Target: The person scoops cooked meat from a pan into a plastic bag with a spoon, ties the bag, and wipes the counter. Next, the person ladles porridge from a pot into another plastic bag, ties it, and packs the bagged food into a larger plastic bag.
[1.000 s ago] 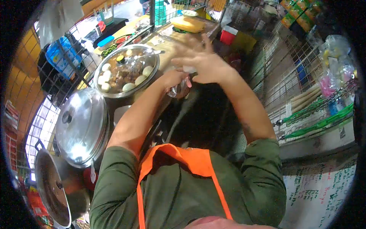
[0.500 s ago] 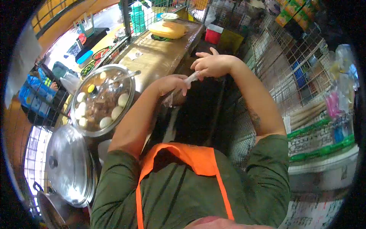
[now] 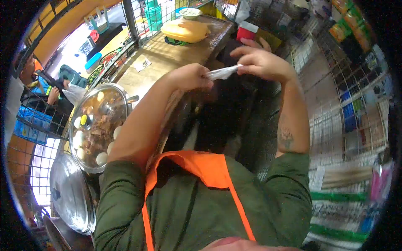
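Observation:
A thin clear plastic bag (image 3: 223, 73) is stretched between my two hands, twisted into a narrow strip. My left hand (image 3: 191, 77) is closed on its left end, in front of the wooden counter. The thumb and forefinger of my right hand (image 3: 264, 62) pinch the other end, while its remaining fingers stick out. Both hands are in the air, over the dark space beside the counter. Whatever the bag holds, if anything, I cannot make out.
A glass-lidded pot (image 3: 97, 125) of eggs and meat stands at left, beside a metal-lidded pot (image 3: 72, 192). On the wooden counter (image 3: 167, 60) are a yellow bundle (image 3: 185, 31) and a bowl (image 3: 191, 13). Behind the wire mesh, a person (image 3: 52, 90) holds a plastic bag.
My hands have moved apart, the right one shifting right, and the bag between them is pulled longer. The view has turned slightly, and the person at left now shows more.

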Tool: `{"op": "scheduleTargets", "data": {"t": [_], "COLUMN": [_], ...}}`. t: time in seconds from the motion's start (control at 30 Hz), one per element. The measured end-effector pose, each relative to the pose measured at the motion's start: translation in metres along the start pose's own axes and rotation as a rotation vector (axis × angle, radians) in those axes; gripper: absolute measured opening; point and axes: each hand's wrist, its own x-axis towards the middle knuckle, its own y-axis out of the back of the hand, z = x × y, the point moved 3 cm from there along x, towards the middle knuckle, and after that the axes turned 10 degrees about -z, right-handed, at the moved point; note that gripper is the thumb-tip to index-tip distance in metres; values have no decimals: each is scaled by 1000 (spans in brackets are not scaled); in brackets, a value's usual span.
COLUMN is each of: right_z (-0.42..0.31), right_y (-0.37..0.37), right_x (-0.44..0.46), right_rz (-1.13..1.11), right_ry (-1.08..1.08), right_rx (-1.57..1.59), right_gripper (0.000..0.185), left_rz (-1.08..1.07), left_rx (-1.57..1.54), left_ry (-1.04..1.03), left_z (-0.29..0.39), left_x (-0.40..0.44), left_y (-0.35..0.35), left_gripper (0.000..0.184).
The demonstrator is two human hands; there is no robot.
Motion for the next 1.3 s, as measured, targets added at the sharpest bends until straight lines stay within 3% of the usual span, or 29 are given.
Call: {"op": "scheduleTargets", "data": {"t": [0.1,0.17,0.33,0.4,0.47,0.5,0.57,0.6,0.63,0.67,0.7,0.8,0.87,0.93,1.0,1.07,1.1,1.13,1.2,1.3], "right_z": [30,47,63,78,96,113,159,166,162,141,114,31,5,-3,-2,4,10,12,13,1], "right_y": [-16,-20,-12,1,14,8,-27,-54,-83,-114,-136,-173,-186,-195,-198,-185,-164,-158,-132,-108], "right_x": [7,21,51,62,74,93,154,192,227,248,255,252,246,241,238,243,240,243,248,255], "right_rz": [22,83,204,239,268,267,436,477,466,419,329,22,-136,-244,-322,-357,-320,-345,124,97], "right_ry": [25,198,399,425,641,664,882,682,516,393,374,256,160,90,55,108,182,199,509,616], "right_rx": [170,241,123,44,188,186,768,765,910,1164,1453,2134,2326,2324,2225,1898,1551,1540,808,625], "right_gripper": [19,18,14,12,11,11,11,17,16,16,16,16,16,17,18,20,22,22,23,20], "left_rz": [-28,-69,-186,-100,-73,-27,127,267,401,539,620,800,899,1059,1147,1125,1101,1122,1146,1153], "left_rx": [122,225,249,169,122,-61,-330,-460,-710,-954,-1005,-1226,-1063,-555,-402,-96,-106,-112,-200,-117], "left_ry": [83,271,363,435,374,312,300,375,314,242,234,377,422,573,643,812,902,920,875,920], "left_z": [15,21,18,12,19,22,20,20,13,2,-5,-45,-73,-90,-120,-138,-134,-128,-119,-105], "left_x": [7,13,35,36,37,40,49,54,65,75,82,75,63,50,29,6,-5,-15,-33,-57], "left_y": [25,38,65,71,80,83,90,96,99,103,107,105,92,80,65,51,43,34,12,-7], "left_gripper": [25,30,31,31,29,26,21,20,19,18,15,11,13,18,22,23,22,22,20,20]}}
